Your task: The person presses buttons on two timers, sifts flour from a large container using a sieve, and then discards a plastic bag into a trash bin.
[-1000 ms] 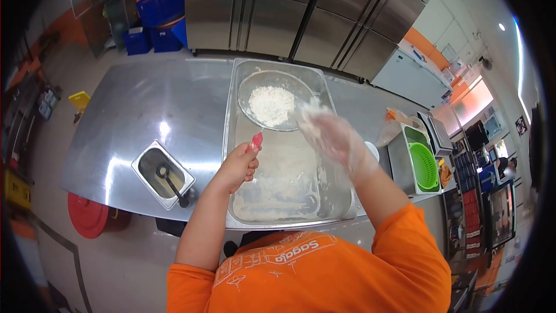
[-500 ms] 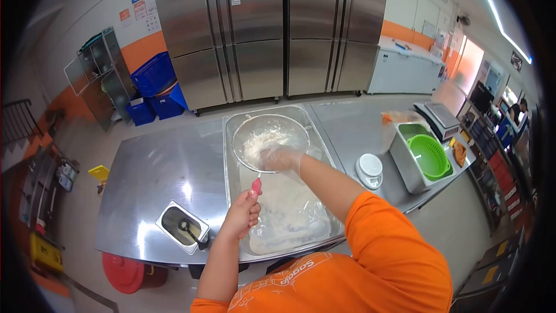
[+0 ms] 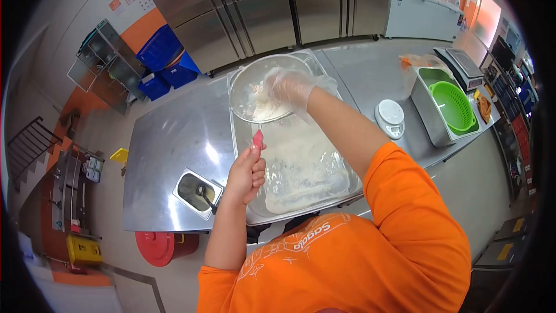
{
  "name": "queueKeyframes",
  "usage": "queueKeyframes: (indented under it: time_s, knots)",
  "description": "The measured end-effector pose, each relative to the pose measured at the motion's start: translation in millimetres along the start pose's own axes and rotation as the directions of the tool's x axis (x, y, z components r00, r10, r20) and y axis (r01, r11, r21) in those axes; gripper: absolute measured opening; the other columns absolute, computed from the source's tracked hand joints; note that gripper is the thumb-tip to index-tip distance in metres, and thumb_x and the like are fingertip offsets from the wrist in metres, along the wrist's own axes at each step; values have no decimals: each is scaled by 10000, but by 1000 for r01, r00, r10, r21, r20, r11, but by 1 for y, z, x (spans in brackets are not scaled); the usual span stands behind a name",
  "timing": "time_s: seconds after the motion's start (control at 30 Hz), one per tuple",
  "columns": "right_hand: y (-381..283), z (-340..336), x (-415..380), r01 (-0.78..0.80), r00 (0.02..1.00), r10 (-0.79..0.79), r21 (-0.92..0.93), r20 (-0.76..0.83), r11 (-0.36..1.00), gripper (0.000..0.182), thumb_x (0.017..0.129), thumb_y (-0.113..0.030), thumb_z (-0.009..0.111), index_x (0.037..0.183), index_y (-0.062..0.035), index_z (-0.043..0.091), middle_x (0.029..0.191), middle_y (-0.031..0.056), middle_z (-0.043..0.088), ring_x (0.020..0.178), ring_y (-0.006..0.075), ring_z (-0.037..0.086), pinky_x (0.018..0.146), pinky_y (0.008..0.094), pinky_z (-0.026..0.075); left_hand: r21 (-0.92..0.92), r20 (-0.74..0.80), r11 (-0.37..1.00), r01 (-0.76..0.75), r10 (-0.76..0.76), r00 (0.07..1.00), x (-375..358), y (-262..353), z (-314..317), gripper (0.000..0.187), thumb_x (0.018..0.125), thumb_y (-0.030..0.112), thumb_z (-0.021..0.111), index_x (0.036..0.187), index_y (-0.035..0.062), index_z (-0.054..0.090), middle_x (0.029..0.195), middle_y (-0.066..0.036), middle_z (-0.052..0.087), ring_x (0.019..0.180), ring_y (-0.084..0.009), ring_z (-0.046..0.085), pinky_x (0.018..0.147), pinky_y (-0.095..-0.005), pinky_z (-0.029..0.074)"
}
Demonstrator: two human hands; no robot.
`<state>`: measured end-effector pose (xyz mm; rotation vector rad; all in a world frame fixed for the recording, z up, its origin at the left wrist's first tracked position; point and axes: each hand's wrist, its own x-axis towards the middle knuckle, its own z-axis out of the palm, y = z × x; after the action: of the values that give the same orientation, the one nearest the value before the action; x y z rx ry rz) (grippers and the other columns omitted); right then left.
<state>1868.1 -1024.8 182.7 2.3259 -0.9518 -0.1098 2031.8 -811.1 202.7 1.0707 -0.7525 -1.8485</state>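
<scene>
My left hand (image 3: 247,177) is closed around the red handle (image 3: 258,138) of a large round sieve (image 3: 236,104). The sieve sits over the far end of a deep metal tray (image 3: 253,215), with a mound of white, flour-like powder (image 3: 269,109) in its mesh. Inside the sieve, my right hand (image 3: 285,88) wears a clear plastic glove and rests against the powder. Its fingers bend down toward the mesh, blurred and partly hidden by the glove. A layer of pale powder (image 3: 295,165) covers the tray's bottom below.
On the steel table (image 3: 165,145), a small metal container (image 3: 186,188) with a black-handled utensil stands left of the tray. To the right are a white kitchen scale (image 3: 390,117) and a metal bin (image 3: 425,107) holding a green basket (image 3: 452,107). A red lidded bucket (image 3: 156,247) stands beneath the left edge.
My right hand has lifted and shifted within the sieve, and the powder mound has changed shape. My left hand keeps its hold on the handle. The view has tilted downward.
</scene>
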Motion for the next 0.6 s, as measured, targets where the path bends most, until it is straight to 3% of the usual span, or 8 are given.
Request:
queueKeyframes:
  time_s: [0.07, 0.13, 0.17, 0.23, 0.37, 0.47, 0.57, 0.6]
  knots:
    - [-5, 14, 2, -49, 996, 39, -129, -81, 990, 264, 763, -246, 484, 934, -75, 589, 918, 74, 613, 803, 216, 610, 669, 313, 480, -14, -3, 1000, -7, 7, 1000, 2, 2, -2, 217, 893, 270, 438, 1006, 85, 451, 566, 57, 305, 423, -19, 247, 364, -158, 214]
    - [1, -30, -15, -48, 990, 107, 486, -94, 873, 355, 772, -341, 475, 1009, -105, 593, 995, 77, 600, 916, 239, 579, 794, 337, 441, 9, -46, 1000, -4, 4, 999, 6, -1, -8, 216, 893, 266, 437, 1019, 90, 452, 565, 58, 303, 423, -17, 246, 364, -158, 216]
    - [3, -60, -25, -43, 990, 101, 493, -93, 869, 355, 772, -341, 475, 1009, -105, 593, 995, 77, 600, 916, 239, 579, 794, 337, 441, 6, -55, 1000, 1, -1, 998, 4, -4, -6, 216, 893, 266, 437, 1019, 90, 452, 565, 58, 303, 423, -17, 246, 364, -158, 216]
    - [5, -112, -37, -344, 938, 192, 694, 289, 633, 444, 770, -400, 463, 1086, -104, 561, 1097, 106, 555, 1034, 248, 516, 922, 360, 348, -79, -36, 997, 6, -9, 999, 2, -9, 4, 225, 894, 265, 436, 1037, 92, 453, 564, 59, 302, 420, -14, 249, 360, -153, 219]
    - [0, -58, -21, -348, 919, 128, 613, 374, 709, 477, 763, -437, 449, 1057, -84, 577, 1111, 135, 542, 1052, 265, 500, 923, 377, 345, -92, -3, 994, 55, -55, 998, -10, -15, 8, 233, 894, 264, 435, 1051, 93, 452, 564, 59, 301, 423, -13, 249, 362, -151, 217]
    - [-14, -45, -22, -300, 952, 215, 521, 218, 799, 542, 795, -539, 345, 1015, -119, 608, 1063, 127, 567, 1003, 275, 523, 894, 383, 372, -65, -16, 998, 23, -25, 1000, -11, -9, 14, 233, 895, 264, 431, 1054, 95, 452, 563, 57, 302, 422, -14, 249, 362, -151, 215]
    - [-23, -64, -17, -293, 918, 19, 644, 397, 707, 398, 773, -410, 475, 923, -83, 646, 981, 128, 603, 926, 272, 565, 838, 365, 415, -40, -69, 999, -7, 4, 998, -4, -9, 7, 232, 897, 264, 423, 1054, 96, 452, 562, 56, 303, 419, -15, 245, 361, -154, 214]
    - [-22, -59, -15, -114, 934, -97, 546, 343, 830, 326, 748, -330, 525, 891, -66, 651, 960, 127, 609, 905, 269, 574, 808, 350, 433, -62, -59, 998, -4, 0, 998, -5, -12, 8, 234, 898, 266, 422, 1055, 95, 452, 562, 56, 302, 419, -16, 244, 360, -154, 213]
